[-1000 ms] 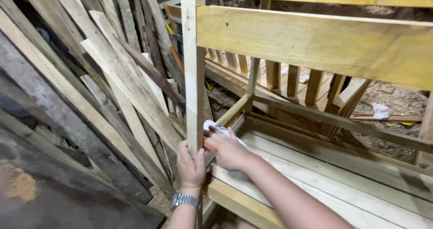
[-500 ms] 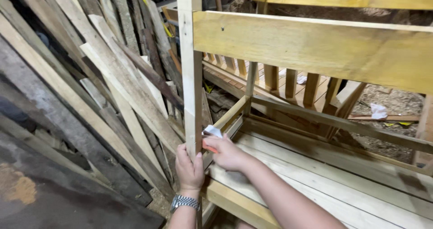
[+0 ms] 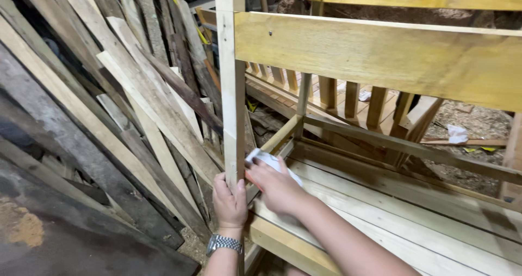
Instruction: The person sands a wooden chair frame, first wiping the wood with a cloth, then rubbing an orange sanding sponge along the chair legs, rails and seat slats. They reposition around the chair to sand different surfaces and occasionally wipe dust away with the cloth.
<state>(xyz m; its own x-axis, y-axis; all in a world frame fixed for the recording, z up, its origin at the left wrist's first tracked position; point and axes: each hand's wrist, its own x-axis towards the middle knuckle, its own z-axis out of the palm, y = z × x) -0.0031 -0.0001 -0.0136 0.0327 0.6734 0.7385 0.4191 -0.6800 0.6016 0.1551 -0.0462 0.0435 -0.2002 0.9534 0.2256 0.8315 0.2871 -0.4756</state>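
Our right hand [image 3: 274, 186] has slid its white pad [image 3: 262, 157] down the wooden post [image 3: 234, 102], toward 6 o'clock, fingers closed on it. Our left hand [image 3: 229, 200] still wraps the post, so the rubbing goes on lower.

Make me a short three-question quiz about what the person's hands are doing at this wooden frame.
1. True or false: the left hand grips the pale upright wooden post.
2. What does the right hand press against the post? A) small white sheet B) hammer C) paintbrush
3. Which wrist wears the silver metal watch?

Key: 1 true; 2 A; 3 left.
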